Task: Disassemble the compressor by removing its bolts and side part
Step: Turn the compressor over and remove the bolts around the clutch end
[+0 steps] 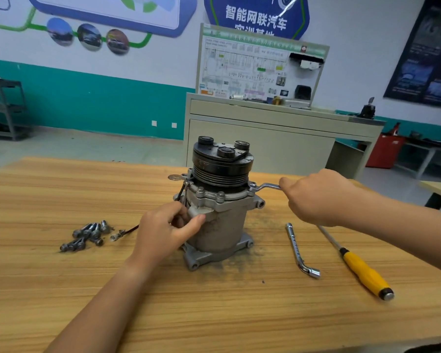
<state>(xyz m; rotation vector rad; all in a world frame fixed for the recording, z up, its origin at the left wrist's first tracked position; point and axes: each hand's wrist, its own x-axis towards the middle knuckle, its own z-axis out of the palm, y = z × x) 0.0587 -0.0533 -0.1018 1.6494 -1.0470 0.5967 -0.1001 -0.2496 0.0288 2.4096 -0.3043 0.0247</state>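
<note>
Left on the table (61, 289): loose bolts (87, 235) in a pile, with a small wire end (120, 234) just beside them. Our left hand (163, 233) grips the compressor (222, 220) on its near-left side, thumb on a lug. It stands upright mid-table, black pulley (222, 161) on top. Our right hand (318, 197) is clamped round a wrench (265, 186), whose head sits at a bolt on the flange's right edge. Lying free to the right are a bent socket wrench (299, 250) and then a yellow-handled screwdriver (364, 271).
</note>
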